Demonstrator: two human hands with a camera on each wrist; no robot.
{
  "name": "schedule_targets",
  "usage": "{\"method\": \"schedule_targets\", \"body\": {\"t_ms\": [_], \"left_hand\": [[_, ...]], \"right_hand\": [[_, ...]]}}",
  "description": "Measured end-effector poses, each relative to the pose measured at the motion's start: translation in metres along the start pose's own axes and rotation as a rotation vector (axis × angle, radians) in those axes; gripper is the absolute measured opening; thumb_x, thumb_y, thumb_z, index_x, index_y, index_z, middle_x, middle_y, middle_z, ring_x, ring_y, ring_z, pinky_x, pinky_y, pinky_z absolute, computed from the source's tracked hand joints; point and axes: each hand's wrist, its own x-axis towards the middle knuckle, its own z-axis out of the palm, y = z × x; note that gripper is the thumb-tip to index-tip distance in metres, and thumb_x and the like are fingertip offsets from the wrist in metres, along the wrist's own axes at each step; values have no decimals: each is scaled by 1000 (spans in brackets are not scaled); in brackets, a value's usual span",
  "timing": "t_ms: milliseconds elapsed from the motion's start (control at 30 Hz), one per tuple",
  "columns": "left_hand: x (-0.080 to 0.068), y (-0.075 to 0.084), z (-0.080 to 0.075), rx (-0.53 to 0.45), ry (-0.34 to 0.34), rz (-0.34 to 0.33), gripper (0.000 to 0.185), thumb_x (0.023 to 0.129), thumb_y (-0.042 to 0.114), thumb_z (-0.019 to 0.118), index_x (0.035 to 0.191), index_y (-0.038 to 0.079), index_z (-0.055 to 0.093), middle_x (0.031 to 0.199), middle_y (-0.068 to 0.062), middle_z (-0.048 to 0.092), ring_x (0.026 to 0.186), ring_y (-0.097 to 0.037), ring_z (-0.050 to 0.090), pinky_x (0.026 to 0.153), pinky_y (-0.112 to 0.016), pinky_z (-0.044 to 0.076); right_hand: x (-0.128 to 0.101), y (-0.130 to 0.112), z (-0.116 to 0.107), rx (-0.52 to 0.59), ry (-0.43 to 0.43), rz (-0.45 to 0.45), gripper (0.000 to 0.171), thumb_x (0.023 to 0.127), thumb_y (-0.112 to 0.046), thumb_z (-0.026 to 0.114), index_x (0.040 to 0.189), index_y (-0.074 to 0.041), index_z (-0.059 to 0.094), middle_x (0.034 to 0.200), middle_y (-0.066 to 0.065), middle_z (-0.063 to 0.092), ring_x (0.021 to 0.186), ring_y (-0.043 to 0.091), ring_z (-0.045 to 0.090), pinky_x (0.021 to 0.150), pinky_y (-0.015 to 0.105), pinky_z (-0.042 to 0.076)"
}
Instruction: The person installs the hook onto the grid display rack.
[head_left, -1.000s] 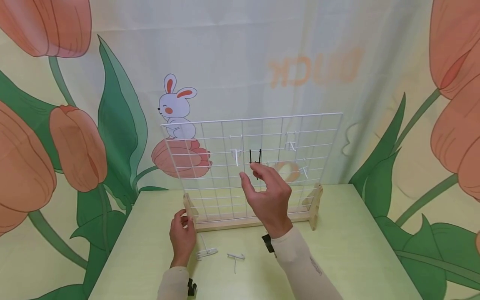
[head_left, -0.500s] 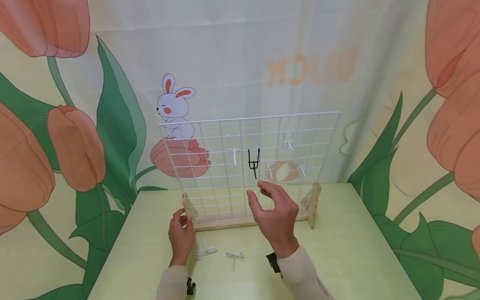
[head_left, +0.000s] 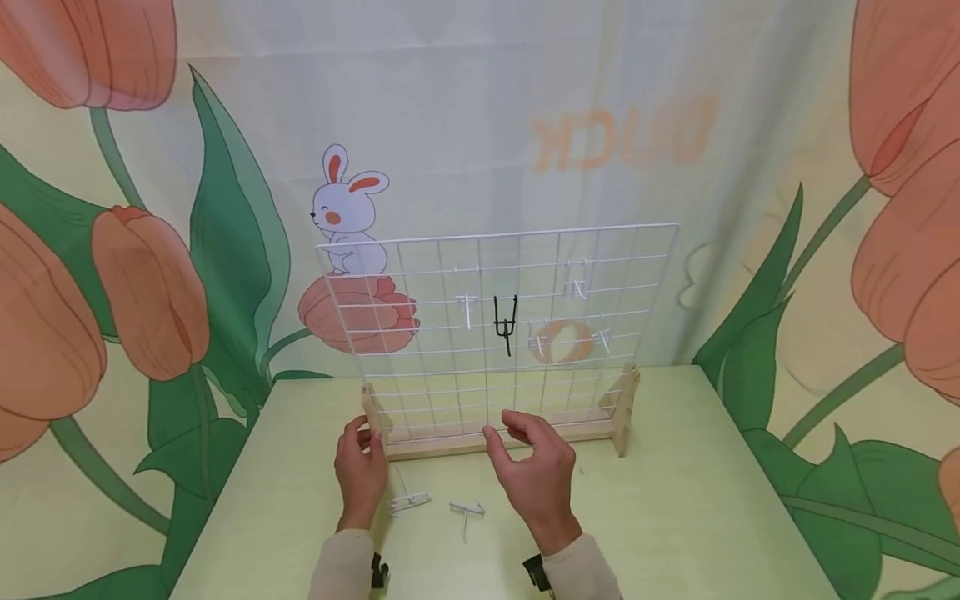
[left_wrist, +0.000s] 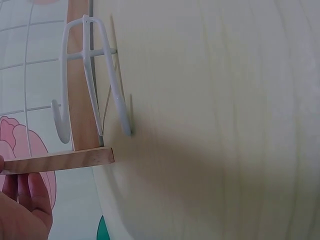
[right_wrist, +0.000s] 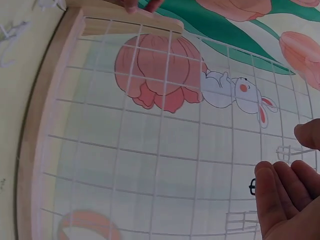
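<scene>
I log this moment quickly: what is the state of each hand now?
Left hand: fingers grip the wooden foot of the wire grid stand.
Right hand: open, holding nothing, above the table.

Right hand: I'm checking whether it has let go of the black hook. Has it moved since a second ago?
Yes. The right hand has dropped from the black hook on the wire grid to near the wooden base, holding nothing.

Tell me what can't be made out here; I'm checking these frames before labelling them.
- Left hand: head view shows only its back at the wooden foot; the grip is hidden, and the left wrist view cuts off all but fingertips.
- White hooks on the grid: too small and pale to tell shapes.
- Right hand: right wrist view crops it at the edge.
</scene>
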Motion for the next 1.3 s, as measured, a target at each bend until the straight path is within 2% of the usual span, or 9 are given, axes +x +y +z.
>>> {"method": "schedule_targets", "body": {"t_ms": [233,400,600,833,1033,1300], "left_hand": [[2,-1,-1,-4,11,20,35,108,12,57,143,9,55,120,-18,65,110,-33,69,92,-51,61],[2,-1,-1,-9,5,17,35,108,12,58,143,9,56,120,-18,65,111,-33,69,93,-51,61],[1,0,-1,-4,-6,-3,35,109,12,57,144,8,54,122,-18,64,113,-34,68,94,-52,61],[2,-1,-1,1,-8,-7,35,109,13,57,144,9,54,122,-18,64,113,-33,68,94,-51,61],[3,-1,-1,-8,-5,3,35,108,13,58,143,9,55,121,-18,65,112,-33,69,93,-51,61],[2,0,-2,-4,-13,12,35,109,12,57,144,8,54,122,-18,64,113,-34,69,93,-52,61]], "right_hand": [[-33,17,12,-7,-53,88,22,81,-12,91,100,-10,80,93,5,80,79,13,77,73,27,65],[-54,26,18,12,-99,189,19,81,-13,92,96,-12,80,90,1,79,76,17,78,70,26,64],[-80,37,21,14,-192,288,17,82,-15,91,94,-12,80,89,5,81,77,19,79,69,31,66],[-107,52,25,-33,-319,424,13,85,-22,90,92,-18,79,87,-2,80,78,14,77,70,30,65],[-118,58,27,-39,-366,479,13,85,-24,89,91,-17,79,86,-1,80,77,13,76,69,24,63],[-132,68,31,-90,-429,517,16,84,-24,90,89,-14,79,81,-8,77,73,7,73,67,19,58]]}}
